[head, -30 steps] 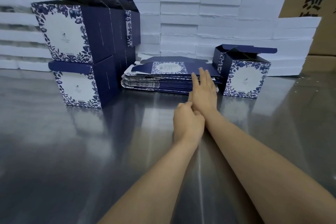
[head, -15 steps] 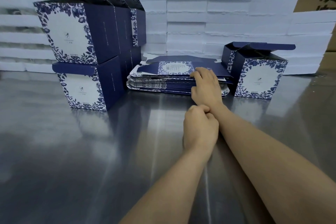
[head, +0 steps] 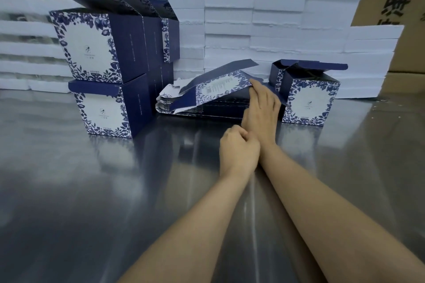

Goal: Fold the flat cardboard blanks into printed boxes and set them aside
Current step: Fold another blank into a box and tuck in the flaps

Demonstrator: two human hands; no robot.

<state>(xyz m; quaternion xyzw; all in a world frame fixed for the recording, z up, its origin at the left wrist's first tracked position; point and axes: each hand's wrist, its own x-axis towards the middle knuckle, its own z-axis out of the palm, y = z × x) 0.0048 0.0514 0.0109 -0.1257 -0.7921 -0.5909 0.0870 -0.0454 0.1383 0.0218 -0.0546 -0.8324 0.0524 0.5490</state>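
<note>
Your right hand [head: 261, 108] pinches the top blank [head: 218, 86], lifting its right edge off the stack [head: 207, 110] on the bench [head: 92, 190]; left hand [head: 238, 151] curled, holding nothing. Blank: likely light, stiff, creasable; hold at edges.

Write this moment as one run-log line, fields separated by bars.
step: picking blank | right hand: lifts top blank off stack | left hand: curled, empty | folded boxes: beside stack
</note>
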